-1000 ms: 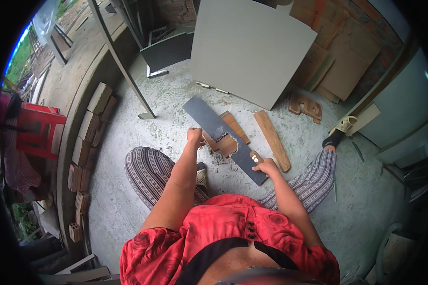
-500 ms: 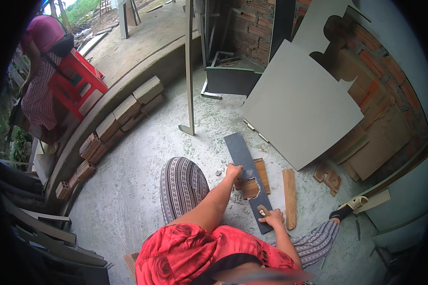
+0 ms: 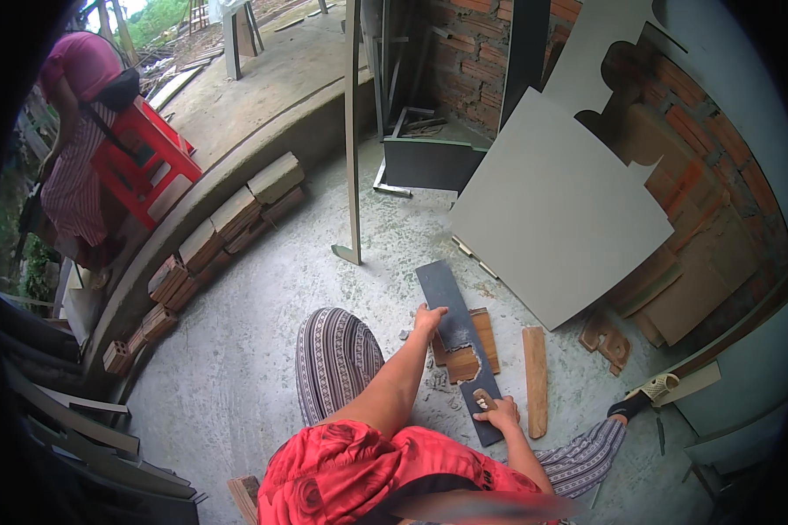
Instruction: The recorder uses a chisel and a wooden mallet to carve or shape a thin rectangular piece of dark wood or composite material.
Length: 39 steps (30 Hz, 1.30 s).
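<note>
A long dark grey board (image 3: 438,284) lies slantwise in front of me, with a ragged-edged cutout in its side. My left hand (image 3: 430,318) is closed on the board's left edge, above the cutout. Below the cutout, my right hand (image 3: 502,415) is closed around a short brown wooden tool (image 3: 483,400), over the near end of the board. The tool's exact kind is too small to make out. Brown wooden pieces (image 3: 484,337) sit under the board and show through the cutout. Crumbs of debris (image 3: 438,381) lie beside it on the concrete floor.
A loose wooden strip (image 3: 535,381) and a curved wooden piece (image 3: 606,344) lie to the right. A large grey panel (image 3: 560,210) leans near the brick wall. An upright post (image 3: 353,131) stands ahead. Bricks (image 3: 236,216) line the left ledge; beyond, another person stands by a red stool (image 3: 149,157).
The whole view has shifted slightly, so the scene sits a little lower. Both hands keep their places on the board and the tool, with little visible movement.
</note>
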Each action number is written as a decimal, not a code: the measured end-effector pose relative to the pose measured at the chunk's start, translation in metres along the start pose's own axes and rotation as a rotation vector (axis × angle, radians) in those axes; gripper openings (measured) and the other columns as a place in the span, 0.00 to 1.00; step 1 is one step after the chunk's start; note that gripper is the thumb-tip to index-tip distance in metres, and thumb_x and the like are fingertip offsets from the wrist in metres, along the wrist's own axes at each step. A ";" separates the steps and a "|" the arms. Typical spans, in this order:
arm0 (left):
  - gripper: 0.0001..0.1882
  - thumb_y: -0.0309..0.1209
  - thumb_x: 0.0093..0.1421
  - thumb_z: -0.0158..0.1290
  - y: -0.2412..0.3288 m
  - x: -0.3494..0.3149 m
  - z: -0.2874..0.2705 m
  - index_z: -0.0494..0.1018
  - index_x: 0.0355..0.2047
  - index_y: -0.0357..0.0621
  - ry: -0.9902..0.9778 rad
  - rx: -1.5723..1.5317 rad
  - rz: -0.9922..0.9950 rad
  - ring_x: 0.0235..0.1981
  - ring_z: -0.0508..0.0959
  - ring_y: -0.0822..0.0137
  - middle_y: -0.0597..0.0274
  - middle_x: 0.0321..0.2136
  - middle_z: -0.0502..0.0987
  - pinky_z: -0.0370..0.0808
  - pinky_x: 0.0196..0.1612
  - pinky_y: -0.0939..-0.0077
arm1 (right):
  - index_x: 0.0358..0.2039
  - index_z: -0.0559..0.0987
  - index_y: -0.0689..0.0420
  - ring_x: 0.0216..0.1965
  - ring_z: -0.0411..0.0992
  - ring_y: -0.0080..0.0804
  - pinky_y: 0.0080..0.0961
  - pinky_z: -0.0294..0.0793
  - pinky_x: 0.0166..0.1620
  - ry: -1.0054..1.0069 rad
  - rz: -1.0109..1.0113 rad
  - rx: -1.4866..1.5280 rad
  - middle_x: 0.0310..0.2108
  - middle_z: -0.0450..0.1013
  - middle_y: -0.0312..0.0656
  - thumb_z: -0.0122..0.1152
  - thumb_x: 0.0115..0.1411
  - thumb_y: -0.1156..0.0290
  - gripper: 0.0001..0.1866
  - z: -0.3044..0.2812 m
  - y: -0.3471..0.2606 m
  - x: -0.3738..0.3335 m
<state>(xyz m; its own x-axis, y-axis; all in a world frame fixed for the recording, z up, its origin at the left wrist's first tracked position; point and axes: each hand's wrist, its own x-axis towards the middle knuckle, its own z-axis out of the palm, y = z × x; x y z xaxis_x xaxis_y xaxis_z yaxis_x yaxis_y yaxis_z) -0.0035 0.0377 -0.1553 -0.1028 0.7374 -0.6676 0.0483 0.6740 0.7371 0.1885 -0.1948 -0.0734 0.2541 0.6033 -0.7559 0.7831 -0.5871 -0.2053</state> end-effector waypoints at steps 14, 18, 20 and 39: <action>0.29 0.29 0.44 0.60 -0.001 0.023 -0.010 0.63 0.45 0.31 0.123 -0.217 -0.104 0.33 0.74 0.55 0.48 0.36 0.73 0.72 0.37 0.63 | 0.33 0.78 0.61 0.34 0.71 0.45 0.33 0.69 0.40 0.109 -0.054 0.413 0.31 0.71 0.53 0.73 0.35 0.59 0.26 -0.008 0.002 0.016; 0.17 0.30 0.47 0.60 0.014 -0.002 -0.010 0.65 0.33 0.41 -0.085 -0.347 -0.165 0.19 0.71 0.66 0.60 0.25 0.72 0.71 0.20 0.68 | 0.22 0.75 0.58 0.15 0.64 0.23 0.23 0.60 0.16 0.085 -0.028 0.743 0.17 0.68 0.33 0.73 0.35 0.68 0.16 -0.010 0.017 0.017; 0.16 0.30 0.48 0.60 0.012 -0.013 -0.010 0.64 0.31 0.42 -0.137 -0.311 -0.118 0.17 0.70 0.68 0.61 0.23 0.70 0.69 0.17 0.70 | 0.21 0.75 0.56 0.13 0.61 0.22 0.21 0.57 0.15 0.047 -0.018 0.867 0.16 0.67 0.32 0.72 0.35 0.68 0.14 -0.016 0.010 0.005; 0.13 0.29 0.49 0.53 0.048 -0.086 0.004 0.67 0.32 0.34 -0.073 0.178 0.084 0.17 0.77 0.59 0.51 0.24 0.74 0.78 0.16 0.68 | 0.26 0.79 0.59 0.20 0.69 0.28 0.25 0.67 0.25 0.126 -0.146 0.686 0.23 0.75 0.40 0.70 0.36 0.49 0.26 -0.004 0.029 0.003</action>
<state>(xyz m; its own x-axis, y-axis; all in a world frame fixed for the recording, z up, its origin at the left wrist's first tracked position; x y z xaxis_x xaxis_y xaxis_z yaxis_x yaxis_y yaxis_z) 0.0118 0.0071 -0.0628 -0.0190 0.7885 -0.6148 0.2294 0.6019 0.7649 0.2144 -0.2078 -0.0795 0.2699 0.7349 -0.6221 0.2910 -0.6781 -0.6749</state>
